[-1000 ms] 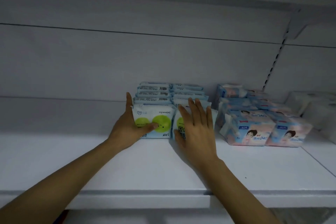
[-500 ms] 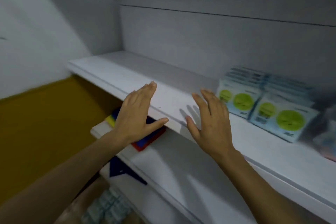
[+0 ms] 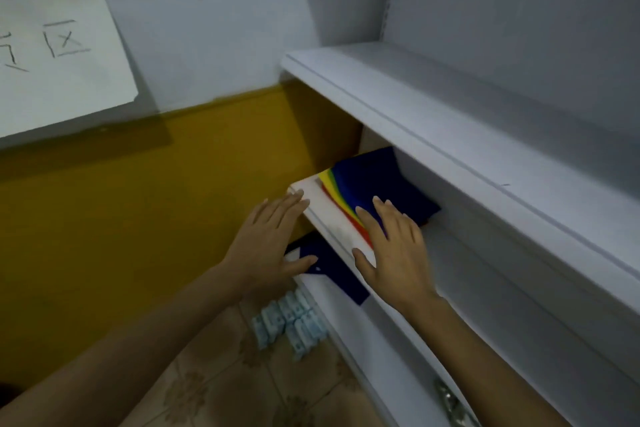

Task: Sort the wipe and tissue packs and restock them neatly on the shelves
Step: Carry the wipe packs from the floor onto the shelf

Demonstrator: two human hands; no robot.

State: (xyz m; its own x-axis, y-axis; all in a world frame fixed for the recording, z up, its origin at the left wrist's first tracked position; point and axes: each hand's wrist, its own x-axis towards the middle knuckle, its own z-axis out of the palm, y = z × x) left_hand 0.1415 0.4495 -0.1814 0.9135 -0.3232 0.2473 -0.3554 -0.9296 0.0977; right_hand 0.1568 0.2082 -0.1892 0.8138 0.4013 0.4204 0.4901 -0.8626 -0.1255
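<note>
The yellow wall (image 3: 138, 201) fills 9 o'clock, and the white upper shelf (image 3: 450, 121) runs from 12 to 4. A paper sign (image 3: 59, 55) hangs at 10. On the lower shelf (image 3: 332, 218), at centre, lies a folded dark-blue cloth (image 3: 381, 184) with rainbow edges. The left hand (image 3: 266, 246) and right hand (image 3: 394, 253) are flat, fingers straight, holding nothing, the right over the cloth's near edge. The packs (image 3: 291, 322) lie on the tiled floor (image 3: 225, 374) at 6 o'clock.

Bare left forearm (image 3: 138, 333) and right forearm (image 3: 485, 357), bare left grip (image 3: 266, 246) and right grip (image 3: 394, 253), short nails.
</note>
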